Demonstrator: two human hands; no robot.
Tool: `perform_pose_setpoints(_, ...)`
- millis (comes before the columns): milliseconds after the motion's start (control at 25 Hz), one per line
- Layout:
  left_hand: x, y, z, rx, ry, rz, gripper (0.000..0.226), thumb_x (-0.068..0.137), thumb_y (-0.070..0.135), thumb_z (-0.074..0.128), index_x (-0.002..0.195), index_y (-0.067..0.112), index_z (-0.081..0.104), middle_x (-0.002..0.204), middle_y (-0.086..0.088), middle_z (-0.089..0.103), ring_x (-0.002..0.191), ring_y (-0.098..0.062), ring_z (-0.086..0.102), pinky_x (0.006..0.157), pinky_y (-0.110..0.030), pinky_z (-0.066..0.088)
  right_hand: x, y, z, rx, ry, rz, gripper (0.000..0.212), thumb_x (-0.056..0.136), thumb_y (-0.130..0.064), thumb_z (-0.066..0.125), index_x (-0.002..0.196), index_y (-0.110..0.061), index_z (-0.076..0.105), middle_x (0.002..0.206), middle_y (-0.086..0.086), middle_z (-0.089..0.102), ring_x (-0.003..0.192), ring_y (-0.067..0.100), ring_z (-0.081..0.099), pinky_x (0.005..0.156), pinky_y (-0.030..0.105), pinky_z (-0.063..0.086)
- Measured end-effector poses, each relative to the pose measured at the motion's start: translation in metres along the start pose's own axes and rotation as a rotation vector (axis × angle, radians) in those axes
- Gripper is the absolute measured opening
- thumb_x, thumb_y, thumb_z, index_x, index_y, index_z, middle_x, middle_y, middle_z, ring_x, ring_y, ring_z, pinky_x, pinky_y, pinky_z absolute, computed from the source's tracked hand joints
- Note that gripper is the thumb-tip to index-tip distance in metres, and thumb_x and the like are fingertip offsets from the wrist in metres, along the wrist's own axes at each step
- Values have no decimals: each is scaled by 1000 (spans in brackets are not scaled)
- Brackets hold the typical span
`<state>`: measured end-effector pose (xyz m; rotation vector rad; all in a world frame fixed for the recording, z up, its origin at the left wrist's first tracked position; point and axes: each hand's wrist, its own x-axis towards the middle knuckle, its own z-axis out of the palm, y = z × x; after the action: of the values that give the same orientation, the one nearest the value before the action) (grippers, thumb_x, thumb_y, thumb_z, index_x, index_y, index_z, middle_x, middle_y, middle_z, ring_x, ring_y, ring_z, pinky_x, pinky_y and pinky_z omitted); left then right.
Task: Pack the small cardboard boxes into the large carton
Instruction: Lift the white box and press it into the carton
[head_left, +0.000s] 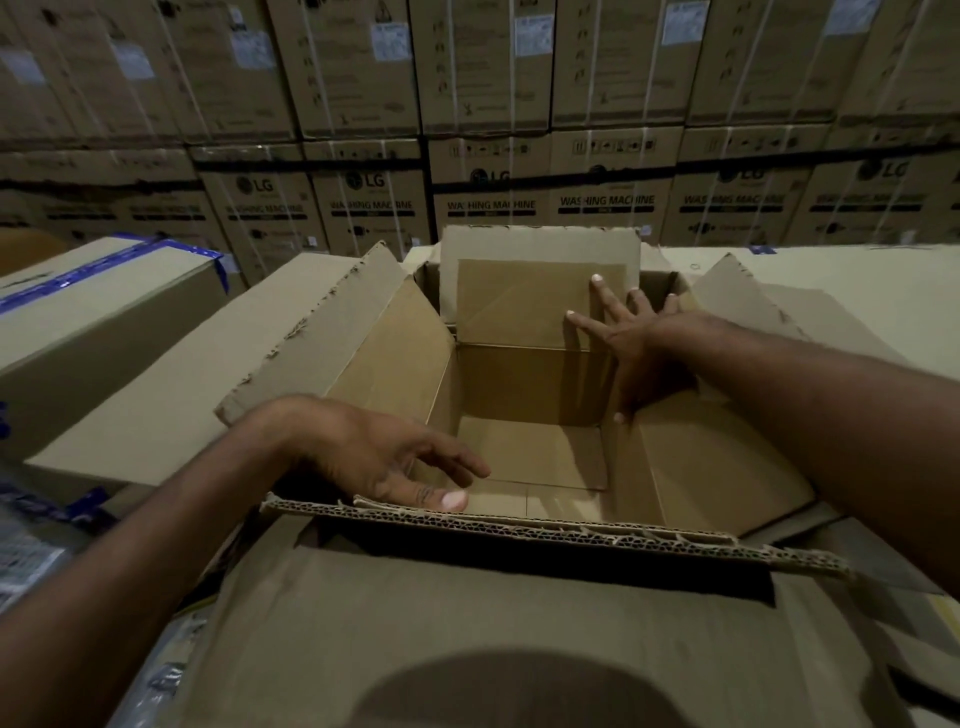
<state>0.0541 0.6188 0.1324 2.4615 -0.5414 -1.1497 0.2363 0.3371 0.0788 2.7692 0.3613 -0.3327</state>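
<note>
The carton (545, 531) stood open before the person, no small boxes inside. The right hand (631, 335) spread straight fingers against the far flap (514, 301), likely to keep it back. The left hand (374, 457) hung relaxed and empty over the near rim.

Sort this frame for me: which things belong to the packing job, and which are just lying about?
Job: large carton, flaps open, nothing seen inside; left hand at its near edge; right hand, fingers spread, at its far side.
Lying about: blue-taped box on the left; washing machine cartons stacked behind.
</note>
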Motion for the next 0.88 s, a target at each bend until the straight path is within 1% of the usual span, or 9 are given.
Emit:
perform_pose_setpoints(160,-13,-8,6,-47,200,95,57,87,57,61,140,38,54,142,19,55,130,5,49,112,-28,42,-23,4,-19,12,-45,5,151,59,-56,93,156,-49,-22,163,1,-40,153,41,-23,119,75,5)
perform_pose_setpoints(240,-18,-10,9,-38,260,117,49,87,58,62,131,36,61,129,19,64,118,6,59,104,-23,50,-45,4,-26,85,-111,30,144,62,-54,93,158,-51,-15,168,-1,-30,155,41,-18,121,71,12)
perform_pose_setpoints(320,-23,-10,10,-84,382,167,47,88,62,60,122,30,68,113,15,71,104,4,66,89,-22,55,-79,1,-35,173,-167,-5,124,73,-53,87,162,-47,1,173,-1,-14,158,38,-3,122,61,21)
perform_pose_setpoints(400,-31,-8,10,-162,524,210,59,84,75,52,112,29,74,108,13,74,99,-1,69,83,-28,54,-127,-8,-45,299,-183,-94,101,85,-50,78,163,-42,15,172,0,10,156,32,19,119,50,32)
perform_pose_setpoints(480,-42,-7,13,-268,519,237,62,85,78,46,107,28,77,109,9,76,99,-7,72,81,-31,54,-177,-16,-47,473,-197,-169,80,94,-43,70,161,-41,25,166,-2,29,147,26,37,112,43,41)
perform_pose_setpoints(560,-50,-9,19,-235,408,281,59,92,72,47,108,23,77,111,2,75,105,-14,71,88,-34,55,-219,-20,-38,612,-178,-221,65,95,-49,63,154,-40,40,154,-7,45,139,19,46,105,36,45)
perform_pose_setpoints(680,-64,-2,31,-178,477,291,47,101,56,46,106,20,77,106,1,76,103,-15,72,93,-39,55,-268,-23,-28,834,-3,-209,62,82,-63,53,136,-33,62,123,-12,65,114,9,61,82,25,49)
perform_pose_setpoints(760,-78,8,38,-266,618,288,46,102,48,43,105,15,75,104,3,78,100,-9,73,88,-31,58,-292,-23,-22,956,103,-215,55,83,-64,51,125,-33,69,110,-10,72,101,9,68,79,26,54)
perform_pose_setpoints(880,-99,24,57,-310,659,295,41,96,45,46,104,15,74,101,4,77,93,-6,73,69,-18,57,-322,-22,-8,995,180,-318,51,87,-66,51,123,-35,71,106,-12,75,100,5,69,87,31,57)
